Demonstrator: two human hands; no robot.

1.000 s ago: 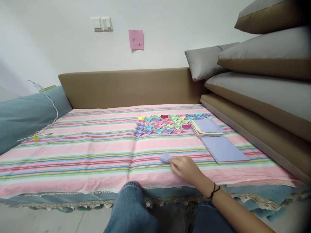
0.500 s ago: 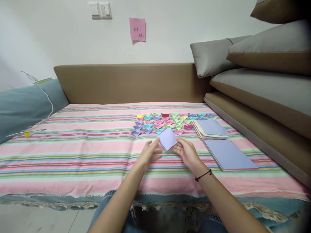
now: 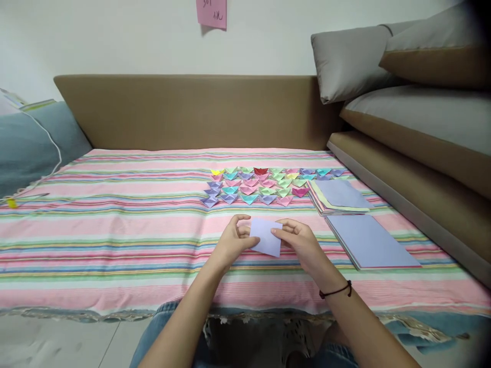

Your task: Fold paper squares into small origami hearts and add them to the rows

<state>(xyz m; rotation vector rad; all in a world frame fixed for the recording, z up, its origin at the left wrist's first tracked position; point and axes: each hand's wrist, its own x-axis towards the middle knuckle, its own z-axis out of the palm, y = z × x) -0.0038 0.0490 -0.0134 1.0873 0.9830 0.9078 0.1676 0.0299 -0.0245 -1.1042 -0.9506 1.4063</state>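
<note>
Both hands hold a small lilac paper sheet just above the striped cloth. My left hand pinches its left edge, fingers curled. My right hand, with a black band on the wrist, pinches its right edge. Behind them lie rows of several small folded paper pieces in pink, blue, green, purple and red.
Two stacks of coloured paper lie to the right, the nearer stack topped with lilac, the farther stack behind it. Grey and brown cushions pile up at the right. A brown backrest runs behind. A white cable lies at the left.
One second ago only my right hand touched the paper on the cloth. My left hand came in, both lifted the sheet, and it now sits lower and nearer me. The view has tilted down.
</note>
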